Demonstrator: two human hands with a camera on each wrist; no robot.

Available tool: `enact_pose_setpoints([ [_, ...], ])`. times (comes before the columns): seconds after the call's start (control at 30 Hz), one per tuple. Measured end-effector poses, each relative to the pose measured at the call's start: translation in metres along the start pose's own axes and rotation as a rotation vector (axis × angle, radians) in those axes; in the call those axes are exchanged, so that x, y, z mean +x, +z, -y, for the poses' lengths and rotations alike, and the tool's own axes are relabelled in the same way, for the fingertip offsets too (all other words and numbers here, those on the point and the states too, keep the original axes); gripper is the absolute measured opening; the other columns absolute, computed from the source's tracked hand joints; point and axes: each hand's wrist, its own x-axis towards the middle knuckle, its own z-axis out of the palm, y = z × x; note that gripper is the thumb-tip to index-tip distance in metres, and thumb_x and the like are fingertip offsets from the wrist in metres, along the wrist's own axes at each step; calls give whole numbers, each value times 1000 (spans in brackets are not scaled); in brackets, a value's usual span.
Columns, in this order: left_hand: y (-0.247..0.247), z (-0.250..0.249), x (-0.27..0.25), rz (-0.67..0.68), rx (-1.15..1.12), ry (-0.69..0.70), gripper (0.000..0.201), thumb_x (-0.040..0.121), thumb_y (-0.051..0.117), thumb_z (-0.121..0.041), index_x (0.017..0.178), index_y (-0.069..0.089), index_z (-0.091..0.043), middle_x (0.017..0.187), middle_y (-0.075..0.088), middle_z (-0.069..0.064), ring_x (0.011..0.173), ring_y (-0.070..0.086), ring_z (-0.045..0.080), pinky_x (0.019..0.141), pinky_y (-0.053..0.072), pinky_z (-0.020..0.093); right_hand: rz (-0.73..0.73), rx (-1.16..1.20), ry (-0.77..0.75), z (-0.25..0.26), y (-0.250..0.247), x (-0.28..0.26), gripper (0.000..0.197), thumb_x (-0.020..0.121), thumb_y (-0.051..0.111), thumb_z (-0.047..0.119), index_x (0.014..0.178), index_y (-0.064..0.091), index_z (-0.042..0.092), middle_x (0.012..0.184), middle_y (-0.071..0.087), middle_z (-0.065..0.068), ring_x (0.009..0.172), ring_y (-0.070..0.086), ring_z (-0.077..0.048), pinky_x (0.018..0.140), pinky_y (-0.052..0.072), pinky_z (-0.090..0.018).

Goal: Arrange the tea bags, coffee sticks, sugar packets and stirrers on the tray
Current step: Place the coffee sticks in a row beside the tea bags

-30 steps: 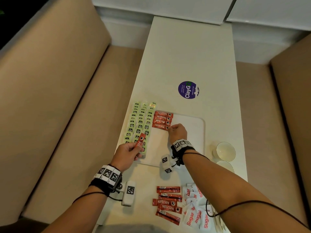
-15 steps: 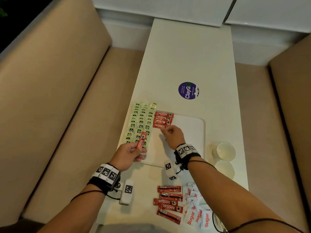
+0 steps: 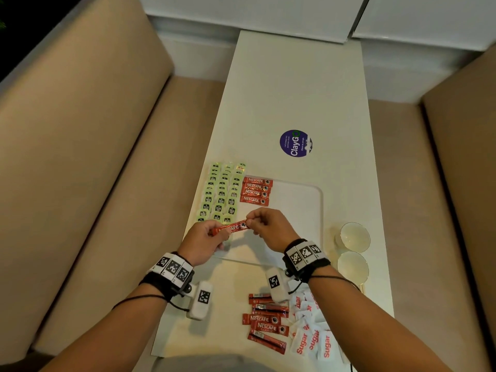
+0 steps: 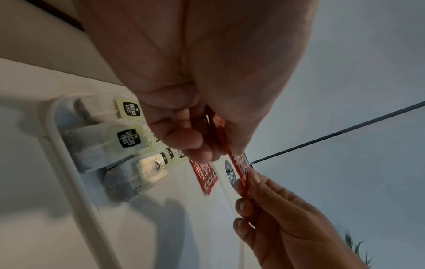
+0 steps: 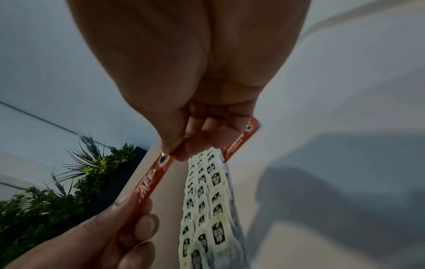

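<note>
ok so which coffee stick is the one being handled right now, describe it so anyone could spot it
Start at the white tray on the table, with green tea bags along its left side. Just nearer than the row of four red sticks lying flat, the held coffee stick is the only one in the air, pinched between the left hand and right hand.

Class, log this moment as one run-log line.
left hand: pinches coffee stick | right hand: pinches its other end | tray: four sticks placed
</note>
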Motion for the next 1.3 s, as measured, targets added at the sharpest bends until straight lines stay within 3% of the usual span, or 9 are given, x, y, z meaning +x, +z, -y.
enact_pose_setpoints([
  [0.27, 9, -6, -3, 5, -12, 14, 16, 96, 66, -20, 97, 67, -4, 69, 61, 7, 49, 58, 3, 50, 45, 16, -69, -45, 35, -16, -1, -10, 13, 100, 62, 20, 89, 70, 17, 82, 73, 3, 65, 62, -1, 63, 47, -14],
  [0.37, 11, -2, -3, -21, -41, 9, 13, 96, 66, -17, 100, 66, -5, 77, 63, 4, 53, 60, 3, 51, 45, 16, -181, -30, 55, -16, -8, -4, 12, 100, 60, 18, 93, 69, 15, 85, 74, 1, 66, 62, -4, 63, 47, -15],
  [0.47, 11, 1, -5, -34, -70, 3, 13, 96, 64, -9, 101, 66, 2, 82, 63, 3, 56, 59, -1, 51, 46, 12, -324, -22, 103, -17, -19, 8, 15, 101, 58, 17, 96, 69, 10, 86, 73, -1, 69, 63, -10, 67, 49, -20],
  [0.57, 8, 8, -5, -23, -22, 7, 7, 96, 64, -8, 97, 67, -1, 77, 65, -3, 61, 59, 6, 54, 46, 13, -395, -43, 155, -23, -25, 22, 17, 102, 57, 16, 92, 70, 10, 85, 72, -2, 69, 63, -13, 71, 51, -26],
  [0.63, 5, 14, -5, -18, -15, 5, 3, 95, 65, -8, 95, 68, -7, 75, 66, -2, 62, 58, 11, 56, 47, 15, -405, -62, 194, -28, -24, 31, 21, 101, 57, 15, 85, 70, 14, 85, 73, -2, 70, 64, -14, 74, 53, -30],
  [0.7, 3, 18, -5, -26, -21, 2, 4, 95, 65, -9, 95, 68, -10, 74, 66, -2, 59, 58, 7, 58, 48, 17, -409, -96, 231, -33, -21, 39, 22, 100, 58, 15, 81, 70, 16, 86, 73, -3, 76, 65, -17, 74, 52, -30],
  [0.83, 1, 24, -7, -49, -6, 11, 6, 95, 65, -10, 94, 69, -15, 78, 68, -1, 61, 60, 4, 60, 48, 17, -400, -173, 296, -39, -15, 51, 21, 99, 59, 18, 86, 74, 13, 88, 74, -5, 83, 65, -19, 72, 46, -26],
  [1.03, -2, 32, -9, -55, -28, 15, 5, 95, 64, -9, 98, 69, -11, 83, 66, 9, 64, 61, 8, 58, 48, 16, -395, -270, 337, -43, -9, 58, 23, 98, 59, 21, 93, 78, 8, 91, 74, -7, 78, 63, -18, 69, 45, -25],
  [1.3, 2, 40, -12, -23, -11, 19, 7, 95, 65, -7, 95, 69, -13, 75, 66, 2, 65, 58, 11, 57, 46, 14, -420, -332, 339, -41, -5, 60, 28, 99, 56, 21, 89, 78, 5, 86, 74, -10, 73, 63, -22, 67, 48, -26],
])
